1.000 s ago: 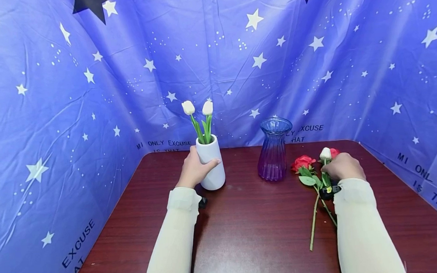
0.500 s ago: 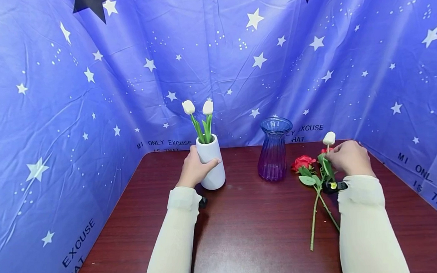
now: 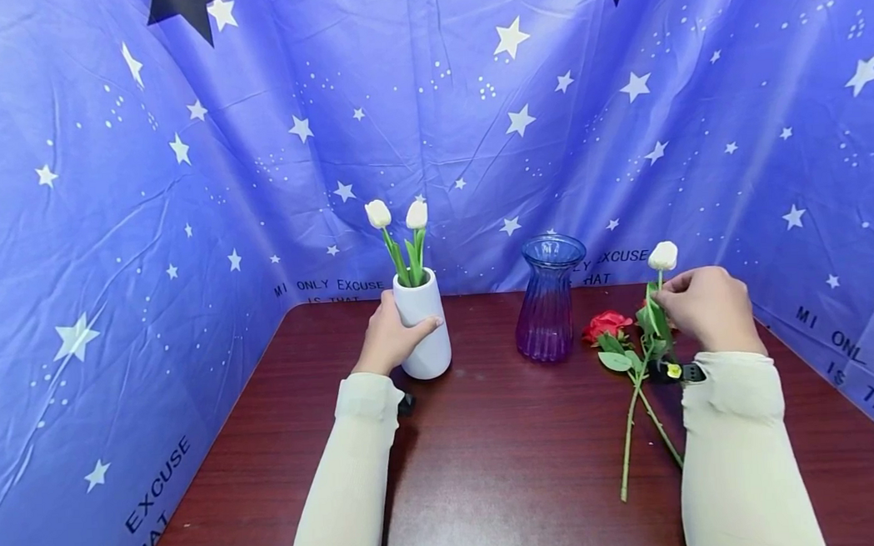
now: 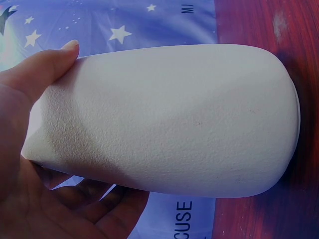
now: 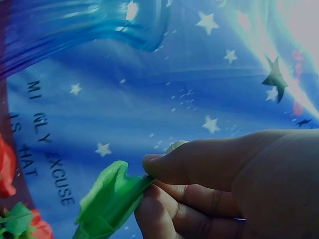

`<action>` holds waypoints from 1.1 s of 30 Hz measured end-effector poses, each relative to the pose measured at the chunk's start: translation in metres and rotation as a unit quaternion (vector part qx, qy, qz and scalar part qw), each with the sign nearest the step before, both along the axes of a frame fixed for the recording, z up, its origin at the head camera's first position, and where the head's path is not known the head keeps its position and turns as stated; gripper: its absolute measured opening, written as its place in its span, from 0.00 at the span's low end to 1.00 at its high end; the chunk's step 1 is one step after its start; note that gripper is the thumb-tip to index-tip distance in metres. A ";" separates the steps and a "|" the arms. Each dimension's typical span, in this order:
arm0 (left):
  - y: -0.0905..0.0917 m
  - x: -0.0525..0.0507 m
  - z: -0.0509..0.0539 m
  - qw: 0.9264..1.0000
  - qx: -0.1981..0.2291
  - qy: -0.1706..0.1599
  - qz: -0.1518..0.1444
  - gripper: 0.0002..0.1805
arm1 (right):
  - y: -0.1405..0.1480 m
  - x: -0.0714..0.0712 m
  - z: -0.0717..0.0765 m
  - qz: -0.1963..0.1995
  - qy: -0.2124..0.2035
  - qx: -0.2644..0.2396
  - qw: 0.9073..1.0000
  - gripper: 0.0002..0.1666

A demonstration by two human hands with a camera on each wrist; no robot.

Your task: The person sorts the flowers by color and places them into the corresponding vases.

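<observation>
My left hand (image 3: 387, 340) holds a white vase (image 3: 426, 336) around its upper part, thumb across the front. In the left wrist view, the thumb and fingers (image 4: 47, 69) lie on opposite sides of it. Two white tulips (image 3: 408, 216) stand in that vase. On the right, my right hand (image 3: 712, 310) pinches a white tulip (image 3: 663, 256) by its stem, just below the bloom. The right wrist view shows its stem between thumb and forefinger, with a green leaf (image 5: 110, 199) beneath; the bloom is mostly hidden behind the thumb.
A blue-to-purple glass vase (image 3: 544, 304) stands between the hands. Red roses (image 3: 607, 326) lie with crossed stems on the dark red table (image 3: 517, 468), near the right forearm; one bloom is mostly hidden. A starry blue cloth (image 3: 428, 123) hangs around the table.
My right hand has lifted the white tulip upward and slightly right, away from the roses. The left hand and white vase have stayed in place.
</observation>
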State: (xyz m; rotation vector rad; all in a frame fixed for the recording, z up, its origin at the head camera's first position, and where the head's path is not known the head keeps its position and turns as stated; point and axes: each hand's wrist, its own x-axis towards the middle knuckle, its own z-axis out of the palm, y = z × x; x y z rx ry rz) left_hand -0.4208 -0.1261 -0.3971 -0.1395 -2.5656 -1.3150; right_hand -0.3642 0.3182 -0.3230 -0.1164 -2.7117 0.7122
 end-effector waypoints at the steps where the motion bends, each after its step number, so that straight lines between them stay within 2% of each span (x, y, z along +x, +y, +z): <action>1: 0.000 0.000 0.000 1.000 0.000 0.001 0.000 0.46 | -0.002 0.001 0.002 0.000 0.004 0.000 1.000 0.21; 8: 0.000 0.000 0.000 1.000 -0.004 0.002 0.003 0.45 | -0.013 0.012 0.015 -0.001 0.034 0.001 0.999 0.22; 20: 0.000 -0.001 -0.001 1.000 0.002 0.004 0.001 0.45 | -0.030 0.026 0.031 0.015 0.130 0.008 0.991 0.19; 33: 0.000 0.000 -0.001 1.000 0.008 -0.003 -0.005 0.45 | -0.052 0.039 0.041 0.038 0.158 -0.001 0.987 0.18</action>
